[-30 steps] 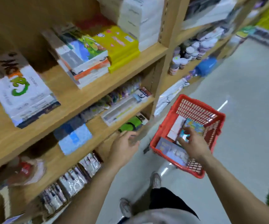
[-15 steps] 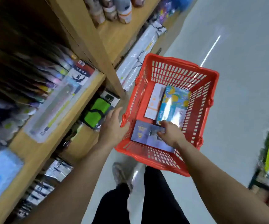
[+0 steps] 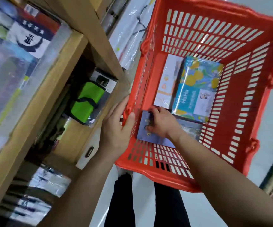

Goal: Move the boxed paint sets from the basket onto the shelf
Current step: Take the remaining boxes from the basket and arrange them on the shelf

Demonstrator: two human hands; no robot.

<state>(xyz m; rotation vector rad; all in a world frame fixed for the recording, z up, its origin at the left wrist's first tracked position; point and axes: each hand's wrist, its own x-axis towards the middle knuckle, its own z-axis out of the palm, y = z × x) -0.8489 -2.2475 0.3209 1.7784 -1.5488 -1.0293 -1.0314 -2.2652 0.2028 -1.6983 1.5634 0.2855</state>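
A red slotted basket [image 3: 250, 102] stands on the floor beside the wooden shelf unit [image 3: 39, 102]. Inside lie three boxed sets: a white box [image 3: 168, 82], a blue box with yellow fruit and "HaHa" print [image 3: 196, 89], and a blue-purple box [image 3: 143, 128] nearest me. My right hand [image 3: 160, 122] is down in the basket with its fingers curled around the blue-purple box's near-left part. My left hand [image 3: 117, 126] grips the basket's left rim, thumb over the edge.
The shelf at left holds wrapped stationery, a green and black pouch [image 3: 86, 102] and a black-and-white calligraphy pack [image 3: 32, 40]. Wrapped rolls [image 3: 129, 40] lie behind the basket. My legs [image 3: 149, 202] stand on the grey floor below it.
The view swung down from the upper shelves to the basket. My left hand went from the shelf edge to the basket rim. My right hand slid onto the blue-purple box and closed on it.
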